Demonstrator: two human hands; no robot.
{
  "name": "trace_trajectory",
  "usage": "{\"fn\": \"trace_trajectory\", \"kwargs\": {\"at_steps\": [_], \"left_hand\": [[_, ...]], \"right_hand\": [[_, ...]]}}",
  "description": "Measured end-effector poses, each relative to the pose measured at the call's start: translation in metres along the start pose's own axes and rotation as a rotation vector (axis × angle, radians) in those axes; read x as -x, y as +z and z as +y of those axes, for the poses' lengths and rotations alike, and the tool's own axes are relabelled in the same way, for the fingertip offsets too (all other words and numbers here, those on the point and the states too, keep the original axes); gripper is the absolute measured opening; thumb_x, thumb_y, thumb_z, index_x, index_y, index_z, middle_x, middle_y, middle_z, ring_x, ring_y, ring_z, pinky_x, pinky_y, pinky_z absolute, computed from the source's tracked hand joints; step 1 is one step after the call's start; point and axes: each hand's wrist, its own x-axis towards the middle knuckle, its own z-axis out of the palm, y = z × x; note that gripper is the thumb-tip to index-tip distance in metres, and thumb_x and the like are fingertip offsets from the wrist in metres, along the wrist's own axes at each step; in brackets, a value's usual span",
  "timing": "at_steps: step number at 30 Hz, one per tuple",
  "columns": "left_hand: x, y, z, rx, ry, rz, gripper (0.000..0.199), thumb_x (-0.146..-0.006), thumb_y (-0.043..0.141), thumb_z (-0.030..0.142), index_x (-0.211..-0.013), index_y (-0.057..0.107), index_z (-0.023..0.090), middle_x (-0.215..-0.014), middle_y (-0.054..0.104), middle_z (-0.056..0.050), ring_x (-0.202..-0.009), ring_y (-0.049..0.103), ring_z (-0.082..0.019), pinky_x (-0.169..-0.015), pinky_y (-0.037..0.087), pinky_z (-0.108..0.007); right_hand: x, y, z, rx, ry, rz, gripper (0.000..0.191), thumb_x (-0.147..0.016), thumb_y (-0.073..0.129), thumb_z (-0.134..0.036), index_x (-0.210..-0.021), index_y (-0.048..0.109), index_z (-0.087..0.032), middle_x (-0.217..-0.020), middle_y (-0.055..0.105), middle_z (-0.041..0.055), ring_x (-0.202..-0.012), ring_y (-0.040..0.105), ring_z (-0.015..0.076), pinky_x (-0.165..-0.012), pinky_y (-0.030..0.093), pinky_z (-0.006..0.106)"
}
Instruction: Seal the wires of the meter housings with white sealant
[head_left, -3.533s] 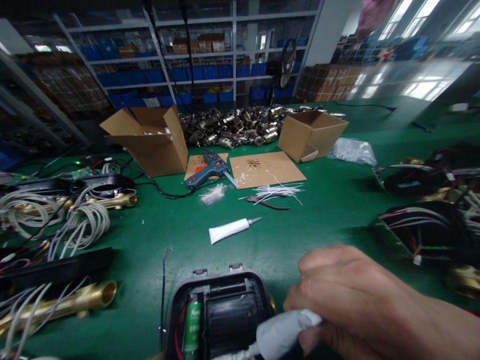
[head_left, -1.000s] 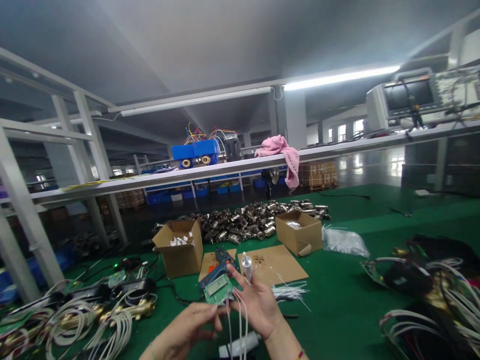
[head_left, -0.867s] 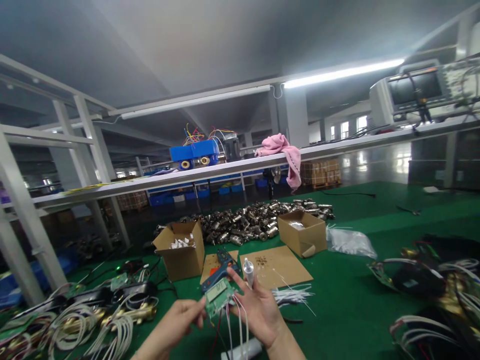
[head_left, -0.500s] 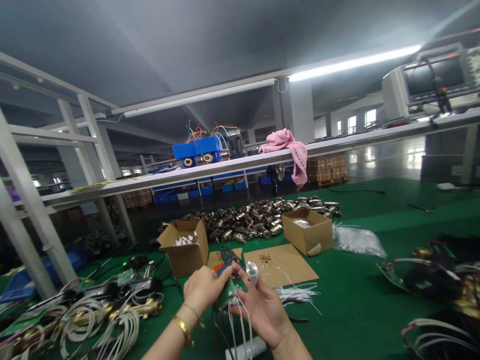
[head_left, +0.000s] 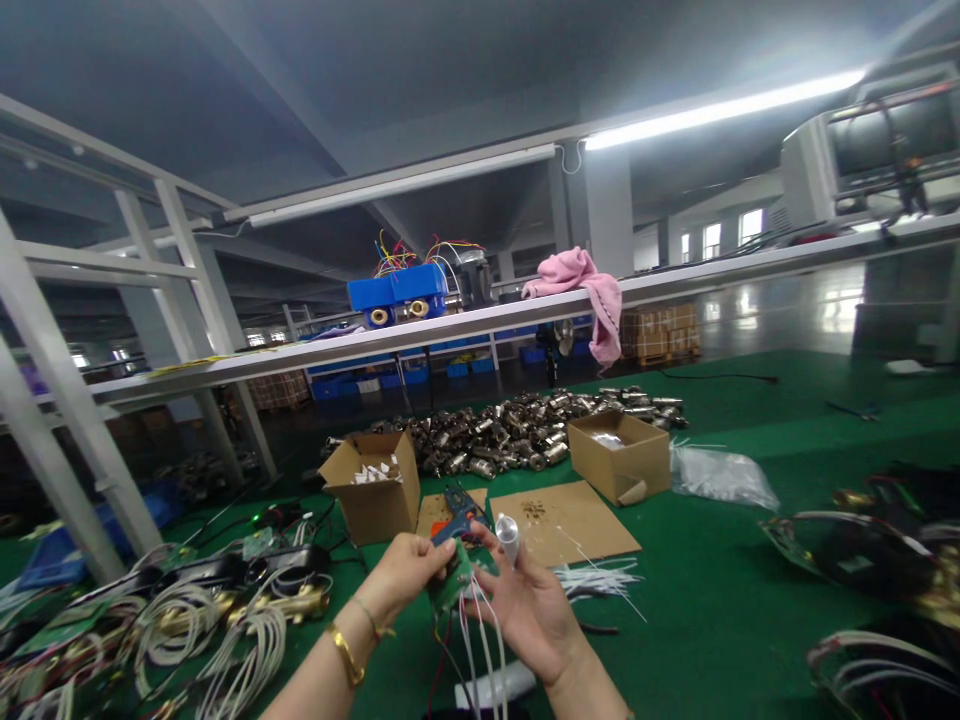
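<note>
A green circuit board (head_left: pixel 453 583) with white, red and black wires hanging from it is between both hands. My left hand (head_left: pixel 409 572) pinches the board's upper left side. My right hand (head_left: pixel 529 605) supports its right side, and a silvery cylindrical piece (head_left: pixel 508 537) stands up between its fingers. Just beyond the hands, a tool with blue and orange parts (head_left: pixel 457 520) lies on cardboard. Below them a white tube (head_left: pixel 496 686) rests on the green table, partly behind the wires.
Two cardboard boxes (head_left: pixel 373 500) (head_left: pixel 621 460) flank a pile of metal fittings (head_left: pixel 510 430). White strips (head_left: pixel 600 580) lie right of my hands. Wired assemblies (head_left: pixel 247 600) fill the left side; others (head_left: pixel 862 570) sit at the right. A shelf (head_left: pixel 330 352) crosses above.
My left hand has shifted slightly left and down, and more of the green board shows between the hands. My right hand stays nearly in place with the cylindrical piece. The view has shifted slightly.
</note>
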Motion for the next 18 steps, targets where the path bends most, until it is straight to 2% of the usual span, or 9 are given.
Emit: {"fn": "trace_trajectory", "kwargs": {"at_steps": [3,7,11,14,17,18], "left_hand": [[-0.001,0.000,-0.004,0.121,-0.017,-0.049,0.040,-0.098,0.062,0.042,-0.070,0.057,0.014,-0.063,0.051,0.005,-0.054,0.048,-0.009,-0.055,0.044,-0.022],[0.006,0.004,-0.008,0.349,-0.065,-0.109,0.035,-0.099,0.060,0.042,-0.078,0.057,0.014,-0.066,0.051,0.005,-0.054,0.048,-0.008,-0.054,0.044,-0.022],[0.015,0.007,-0.010,0.554,-0.069,-0.164,0.030,-0.097,0.062,0.039,-0.081,0.058,0.014,-0.080,0.060,0.000,-0.071,0.060,-0.012,-0.071,0.055,-0.029],[0.019,0.004,-0.012,0.617,-0.031,-0.182,0.031,-0.095,0.063,0.043,-0.084,0.059,0.014,-0.096,0.067,-0.005,-0.082,0.065,-0.016,-0.082,0.057,-0.036],[0.017,-0.004,-0.021,0.581,0.047,-0.121,0.034,-0.096,0.058,0.049,-0.098,0.059,0.015,-0.122,0.065,-0.010,-0.101,0.067,-0.021,-0.091,0.056,-0.042],[0.013,-0.007,-0.026,0.533,0.072,-0.079,0.036,-0.097,0.055,0.050,-0.101,0.059,0.015,-0.124,0.064,-0.010,-0.104,0.066,-0.021,-0.093,0.056,-0.043]], "right_hand": [[0.000,-0.005,0.000,-0.008,-0.003,0.019,0.054,-0.077,0.087,-0.047,-0.121,0.070,-0.020,-0.119,0.072,0.0066,-0.107,0.065,0.0276,-0.082,0.052,0.039],[0.001,-0.010,-0.002,-0.028,-0.010,0.055,0.049,-0.076,0.088,-0.044,-0.116,0.072,-0.019,-0.115,0.073,0.0042,-0.110,0.063,0.0259,-0.083,0.052,0.039],[0.004,-0.010,-0.008,-0.039,-0.015,0.097,0.047,-0.075,0.089,-0.042,-0.113,0.073,-0.019,-0.111,0.074,0.0062,-0.106,0.064,0.0248,-0.083,0.052,0.039],[0.007,-0.012,-0.014,-0.047,-0.026,0.141,0.042,-0.072,0.092,-0.039,-0.105,0.075,-0.020,-0.106,0.076,0.0044,-0.097,0.067,0.0230,-0.087,0.052,0.041],[0.011,-0.016,-0.016,-0.067,-0.040,0.198,0.038,-0.068,0.094,-0.039,-0.097,0.076,-0.023,-0.102,0.076,0.0009,-0.095,0.068,0.0229,-0.091,0.052,0.045],[0.013,-0.018,-0.016,-0.074,-0.044,0.220,0.037,-0.067,0.095,-0.039,-0.095,0.076,-0.023,-0.102,0.076,0.0006,-0.096,0.068,0.0238,-0.092,0.052,0.047]]}}
